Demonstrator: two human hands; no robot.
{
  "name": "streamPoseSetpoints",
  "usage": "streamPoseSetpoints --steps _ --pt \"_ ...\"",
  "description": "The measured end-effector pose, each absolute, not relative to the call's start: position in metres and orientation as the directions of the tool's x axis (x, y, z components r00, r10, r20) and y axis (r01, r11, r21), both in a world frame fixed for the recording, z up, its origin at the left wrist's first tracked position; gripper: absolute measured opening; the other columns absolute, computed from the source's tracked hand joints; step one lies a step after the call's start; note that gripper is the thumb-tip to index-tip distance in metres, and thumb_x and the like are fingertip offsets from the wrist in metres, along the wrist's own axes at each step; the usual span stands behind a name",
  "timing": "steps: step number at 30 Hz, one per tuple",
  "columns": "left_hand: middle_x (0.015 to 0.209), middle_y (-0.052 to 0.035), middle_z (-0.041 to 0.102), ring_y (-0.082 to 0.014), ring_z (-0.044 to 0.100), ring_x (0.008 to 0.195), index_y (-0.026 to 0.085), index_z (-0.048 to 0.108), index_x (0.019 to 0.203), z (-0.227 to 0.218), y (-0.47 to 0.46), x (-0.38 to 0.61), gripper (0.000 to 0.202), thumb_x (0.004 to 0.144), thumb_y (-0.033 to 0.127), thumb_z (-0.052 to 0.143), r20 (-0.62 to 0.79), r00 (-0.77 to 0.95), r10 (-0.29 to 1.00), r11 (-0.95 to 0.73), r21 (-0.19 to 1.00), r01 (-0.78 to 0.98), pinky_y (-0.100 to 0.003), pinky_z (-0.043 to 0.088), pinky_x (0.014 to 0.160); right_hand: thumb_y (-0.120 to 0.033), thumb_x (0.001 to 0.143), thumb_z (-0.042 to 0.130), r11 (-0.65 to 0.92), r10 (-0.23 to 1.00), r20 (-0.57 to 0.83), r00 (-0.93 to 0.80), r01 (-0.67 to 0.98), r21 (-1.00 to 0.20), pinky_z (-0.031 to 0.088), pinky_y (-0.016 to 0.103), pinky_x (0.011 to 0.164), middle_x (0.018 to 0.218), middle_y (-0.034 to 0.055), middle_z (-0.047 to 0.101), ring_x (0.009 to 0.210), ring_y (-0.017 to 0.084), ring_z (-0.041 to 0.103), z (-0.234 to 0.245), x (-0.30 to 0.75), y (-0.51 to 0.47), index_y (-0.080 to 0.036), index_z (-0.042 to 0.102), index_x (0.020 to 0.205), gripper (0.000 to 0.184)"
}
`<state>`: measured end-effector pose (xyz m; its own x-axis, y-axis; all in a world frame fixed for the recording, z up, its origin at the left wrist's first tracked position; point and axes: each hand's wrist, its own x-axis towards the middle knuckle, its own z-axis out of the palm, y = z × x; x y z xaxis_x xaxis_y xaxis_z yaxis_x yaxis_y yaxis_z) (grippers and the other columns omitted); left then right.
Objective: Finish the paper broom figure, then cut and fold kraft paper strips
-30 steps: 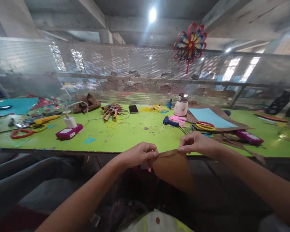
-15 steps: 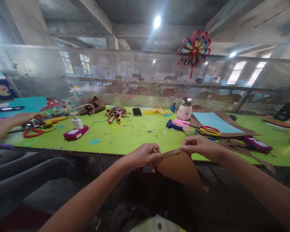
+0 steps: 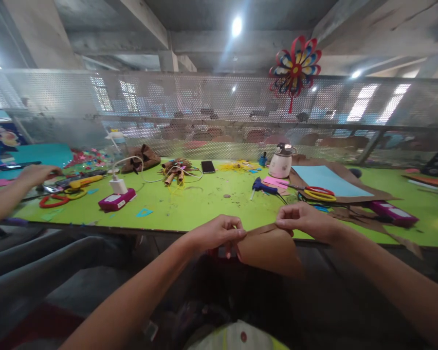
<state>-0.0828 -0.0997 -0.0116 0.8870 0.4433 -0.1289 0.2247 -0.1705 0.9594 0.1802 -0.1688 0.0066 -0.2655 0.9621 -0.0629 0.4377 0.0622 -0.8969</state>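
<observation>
A sheet of brown paper (image 3: 268,253) hangs between my two hands, just off the front edge of the green table (image 3: 204,204). Its upper edge is folded over in a narrow strip. My left hand (image 3: 224,233) pinches the left end of that fold, thumb on top. At the right end, my right hand (image 3: 294,218) pinches the same fold between thumb and fingers. The lower part of the sheet curls and is blurred. Beyond my right hand lie a blue glue gun (image 3: 264,186) and scissors with red and yellow handles (image 3: 319,193).
Light blue paper (image 3: 332,181) lies on brown paper at the right, near a purple power strip (image 3: 396,214). A white bottle (image 3: 281,163) and a phone (image 3: 208,167) stand farther back. At left are another purple socket block (image 3: 117,200) and another person's hand (image 3: 42,174).
The brown sheet's lower part has swung and curled upward while both my hands keep their pinch. The other person's hand at left has shifted slightly left. The view has tilted a little.
</observation>
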Motion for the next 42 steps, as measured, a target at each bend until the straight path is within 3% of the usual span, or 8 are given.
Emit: streamPoseSetpoints --steps 10,18,24,27,30,34,38,42 --pt "0.069 -0.0072 0.069 -0.0116 0.059 0.05 0.015 0.05 0.081 -0.016 -0.101 -0.085 0.037 0.079 0.051 0.054 -0.13 0.866 0.483 -0.144 0.964 0.225 -0.02 0.04 0.047 -0.039 0.073 0.065 0.052 0.979 -0.041 -0.199 0.442 -0.896 0.035 0.024 0.055 0.053 -0.0016 0.055 0.054 0.011 0.05 0.012 0.177 -0.172 -0.015 0.058 0.064 0.027" --pt "0.059 -0.0042 0.066 -0.0133 0.061 0.05 0.016 0.048 0.075 -0.014 -0.099 -0.083 0.026 0.079 0.041 0.056 -0.124 0.854 0.505 -0.03 0.987 0.161 -0.021 0.04 0.047 -0.045 0.074 0.064 0.074 0.98 -0.02 -0.2 0.452 -0.889 0.037 0.024 0.058 0.058 -0.0022 0.055 0.058 0.011 0.051 0.003 0.181 -0.173 -0.015 0.059 0.069 0.031" --pt "0.061 0.0024 0.057 -0.0079 0.053 0.051 0.015 0.055 0.082 -0.02 -0.101 -0.071 0.026 0.074 0.038 0.064 -0.038 0.679 0.733 0.046 0.999 0.006 -0.017 0.027 0.044 -0.046 0.075 0.062 0.125 0.992 0.111 -0.059 0.426 -0.896 0.039 0.024 0.056 0.059 -0.0013 0.054 0.058 0.012 0.051 0.002 0.17 -0.185 -0.015 0.059 0.069 0.031" --pt "0.061 0.0041 0.05 -0.0042 0.042 0.05 0.013 0.056 0.076 -0.03 -0.103 -0.066 0.028 0.071 0.038 0.068 0.019 0.626 0.78 0.058 0.993 -0.102 -0.017 0.025 0.047 -0.044 0.077 0.062 0.164 0.976 0.208 0.069 0.402 -0.901 0.039 0.023 0.055 0.06 -0.0011 0.055 0.057 0.011 0.049 0.002 0.157 -0.199 -0.016 0.058 0.068 0.029" --pt "0.06 0.0054 0.045 -0.0035 0.037 0.052 0.013 0.055 0.071 -0.036 -0.104 -0.062 0.029 0.07 0.038 0.07 0.063 0.607 0.792 0.085 0.973 -0.213 -0.017 0.025 0.05 -0.044 0.079 0.061 0.173 0.978 0.195 0.07 0.244 -0.954 0.041 0.022 0.055 0.062 -0.0004 0.058 0.058 0.012 0.052 0.001 0.148 -0.214 -0.017 0.062 0.077 0.027" --pt "0.069 0.0032 0.051 -0.0061 0.046 0.062 0.015 0.055 0.074 -0.033 -0.104 -0.053 0.029 0.067 0.036 0.074 0.071 0.699 0.712 0.196 0.935 -0.294 -0.018 0.032 0.059 -0.047 0.086 0.049 0.211 0.977 0.212 -0.036 -0.031 -0.977 0.046 0.026 0.062 0.073 0.0034 0.063 0.066 0.014 0.058 0.006 0.147 -0.22 -0.021 0.061 0.103 0.034" --pt "0.066 0.0032 0.051 -0.006 0.045 0.06 0.014 0.058 0.075 -0.03 -0.108 -0.037 0.032 0.064 0.037 0.077 0.087 0.802 0.591 0.244 0.928 -0.281 -0.019 0.031 0.058 -0.034 0.083 0.059 0.296 0.939 0.237 -0.247 0.237 -0.925 0.047 0.03 0.075 0.094 0.0059 0.064 0.086 0.018 0.06 0.016 0.148 -0.212 -0.024 0.057 0.117 0.036" --pt "0.074 -0.0009 0.057 -0.0087 0.049 0.065 0.013 0.061 0.077 -0.03 -0.112 -0.02 0.034 0.063 0.04 0.076 0.099 0.839 0.535 0.242 0.934 -0.265 -0.02 0.034 0.06 -0.025 0.086 0.054 0.588 0.807 0.425 -0.41 0.489 -0.644 0.044 0.029 0.076 0.089 0.005 0.06 0.085 0.017 0.056 0.024 0.151 -0.206 -0.024 0.065 0.102 0.019"
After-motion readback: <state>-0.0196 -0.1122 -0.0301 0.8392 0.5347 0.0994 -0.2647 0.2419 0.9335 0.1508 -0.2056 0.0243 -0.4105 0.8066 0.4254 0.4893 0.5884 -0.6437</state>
